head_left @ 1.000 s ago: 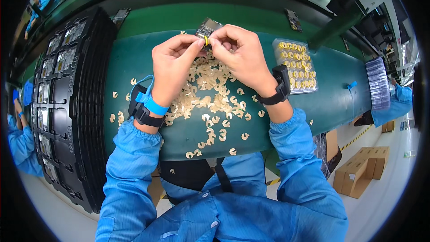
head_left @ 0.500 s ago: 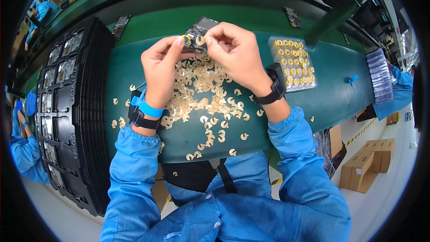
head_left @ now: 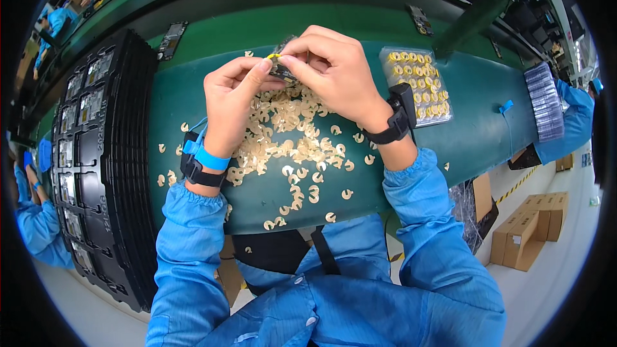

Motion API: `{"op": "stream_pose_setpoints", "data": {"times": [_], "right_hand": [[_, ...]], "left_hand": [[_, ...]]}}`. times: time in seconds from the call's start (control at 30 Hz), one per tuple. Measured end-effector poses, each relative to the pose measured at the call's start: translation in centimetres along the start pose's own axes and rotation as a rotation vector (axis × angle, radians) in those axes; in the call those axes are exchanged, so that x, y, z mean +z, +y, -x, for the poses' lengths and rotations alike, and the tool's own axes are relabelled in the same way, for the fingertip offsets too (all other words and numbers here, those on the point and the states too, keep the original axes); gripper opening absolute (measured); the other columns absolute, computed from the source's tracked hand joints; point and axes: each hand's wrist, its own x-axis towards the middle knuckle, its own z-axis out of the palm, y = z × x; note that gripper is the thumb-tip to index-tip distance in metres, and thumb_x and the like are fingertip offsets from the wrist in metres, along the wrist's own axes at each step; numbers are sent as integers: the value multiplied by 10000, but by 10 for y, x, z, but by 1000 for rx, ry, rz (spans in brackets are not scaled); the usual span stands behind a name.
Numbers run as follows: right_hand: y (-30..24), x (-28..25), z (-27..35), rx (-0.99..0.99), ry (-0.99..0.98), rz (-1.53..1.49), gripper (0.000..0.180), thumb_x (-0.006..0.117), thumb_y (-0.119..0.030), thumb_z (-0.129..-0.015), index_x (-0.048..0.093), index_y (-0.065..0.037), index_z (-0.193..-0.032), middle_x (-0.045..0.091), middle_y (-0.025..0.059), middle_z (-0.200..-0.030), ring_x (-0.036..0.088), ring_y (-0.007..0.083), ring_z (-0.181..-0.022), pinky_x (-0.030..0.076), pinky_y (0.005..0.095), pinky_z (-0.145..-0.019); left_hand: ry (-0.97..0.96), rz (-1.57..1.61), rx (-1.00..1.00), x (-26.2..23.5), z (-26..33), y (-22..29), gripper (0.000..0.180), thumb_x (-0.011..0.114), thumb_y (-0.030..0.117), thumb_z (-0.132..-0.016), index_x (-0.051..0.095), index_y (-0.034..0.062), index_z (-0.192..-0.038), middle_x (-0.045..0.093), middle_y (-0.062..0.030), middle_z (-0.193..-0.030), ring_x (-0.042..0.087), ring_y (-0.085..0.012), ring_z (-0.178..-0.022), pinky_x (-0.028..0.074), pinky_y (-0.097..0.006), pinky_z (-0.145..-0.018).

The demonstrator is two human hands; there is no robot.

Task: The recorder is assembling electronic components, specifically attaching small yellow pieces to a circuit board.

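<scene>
Above the far side of the green mat, my two hands meet around a small dark circuit board (head_left: 281, 72). My left hand (head_left: 226, 93) is closed on its left side, thumb beside a yellow ring-shaped part (head_left: 274, 56) at the board's edge. The thumb and fingers of my right hand (head_left: 340, 77) pinch at the same spot and cover much of the board. Whether a small piece is between the right fingertips is hidden. Beneath and nearer than the hands spreads a pile of cream C-shaped pieces (head_left: 292, 130), with several strays toward the near edge.
A clear plastic tray (head_left: 432, 123) of yellow round parts lies right of my hands. Stacked black trays (head_left: 122, 154) holding boards rise at left. Other boards (head_left: 172, 41) lie on the far ledge. A green post (head_left: 472, 22) stands far right. Co-workers in blue sit beyond.
My right hand has closed in over the board, hiding the cream C-shaped piece seen at its fingertips. The board has tilted, so less of its face shows. The view has shifted slightly.
</scene>
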Motion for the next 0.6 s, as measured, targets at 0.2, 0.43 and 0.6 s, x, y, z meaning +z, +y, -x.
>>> {"op": "stream_pose_setpoints", "data": {"times": [0.2,0.43,0.6], "right_hand": [[6,4,3,-126,53,-12,83,752,-5,-857,718,6,-932,615,34,-812,449,69,-586,337,237,-511],[0,8,3,-185,52,23,95,748,0,-839,693,0,-917,614,55,-808,546,116,-620,400,265,-521],[2,-1,3,-151,29,101,93,748,-26,-843,689,-15,-913,631,73,-820,641,179,-678,483,305,-553]], "left_hand": [[-97,144,-79,3,1,7,253,576,153,-1057,686,-70,-1105,729,-158,-1054,741,-236,-930,615,-365,-871],[-191,288,-111,-3,4,8,370,492,230,-1066,655,-97,-1124,709,-192,-1113,724,-278,-1006,589,-418,-920],[-221,350,-112,-5,0,6,370,491,237,-1071,662,-90,-1102,715,-183,-1091,726,-265,-973,596,-408,-899]]}}
